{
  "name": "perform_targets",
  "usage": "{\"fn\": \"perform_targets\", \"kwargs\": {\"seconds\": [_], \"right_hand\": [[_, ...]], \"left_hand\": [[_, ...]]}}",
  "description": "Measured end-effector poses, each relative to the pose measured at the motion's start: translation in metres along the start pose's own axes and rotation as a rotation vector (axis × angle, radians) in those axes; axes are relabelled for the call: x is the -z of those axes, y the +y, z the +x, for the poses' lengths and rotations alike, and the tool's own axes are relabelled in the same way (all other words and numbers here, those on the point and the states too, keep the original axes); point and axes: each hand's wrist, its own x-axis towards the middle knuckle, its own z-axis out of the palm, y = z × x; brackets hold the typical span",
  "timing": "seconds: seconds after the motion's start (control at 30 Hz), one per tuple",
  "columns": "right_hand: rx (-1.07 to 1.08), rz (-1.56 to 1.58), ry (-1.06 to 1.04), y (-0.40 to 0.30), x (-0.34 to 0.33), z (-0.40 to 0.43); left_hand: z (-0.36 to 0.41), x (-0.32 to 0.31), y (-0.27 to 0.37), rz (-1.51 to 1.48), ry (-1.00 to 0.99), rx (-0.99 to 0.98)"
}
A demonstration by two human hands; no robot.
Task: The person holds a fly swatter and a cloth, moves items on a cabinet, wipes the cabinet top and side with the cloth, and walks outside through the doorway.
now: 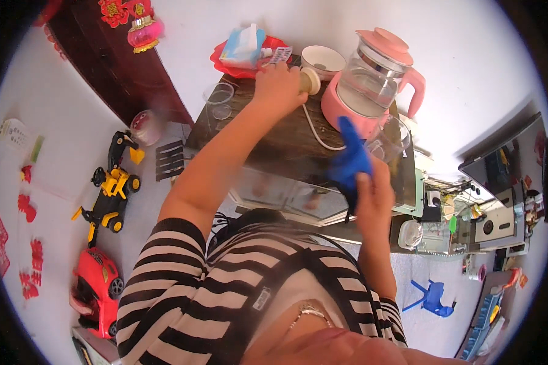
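My left hand (278, 86) is closed around a small cylindrical container with a cream cap (311, 81), above the dark wooden cabinet top (278, 146). Most of the container's body is hidden by my fingers. Blue cloth (350, 157), blurred, is gripped in my right hand (375, 200) over the cabinet's front edge. Beyond that hand stands a pink-lidded glass kettle (370, 89) on a pink base (335, 105), with clear liquid inside. A white bowl (324, 61) sits between the kettle and my left hand.
A red tray (230, 68) holds a tissue pack (244, 48) and a blister pack (281, 54). Clear round tubs (219, 93) lie left, and a clear vessel (392, 137) stands right of the kettle base. A white cable (317, 130) crosses the top. A toy excavator (112, 187) stands left.
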Motion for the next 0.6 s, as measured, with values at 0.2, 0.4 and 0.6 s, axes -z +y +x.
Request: {"fn": "perform_targets", "kwargs": {"seconds": [0.2,0.4,0.6], "right_hand": [[0.446,-0.734,-0.19,-0.007,-0.112,0.014],[0.297,-0.804,-0.286,0.013,-0.154,0.083],[0.304,-0.879,-0.18,0.03,-0.168,0.094]], "left_hand": [[-0.05,0.053,-0.043,-0.635,0.361,-0.059],[-0.076,0.088,-0.096,-1.227,0.334,0.064],[-0.049,0.101,-0.122,-1.248,0.134,0.024]]}}
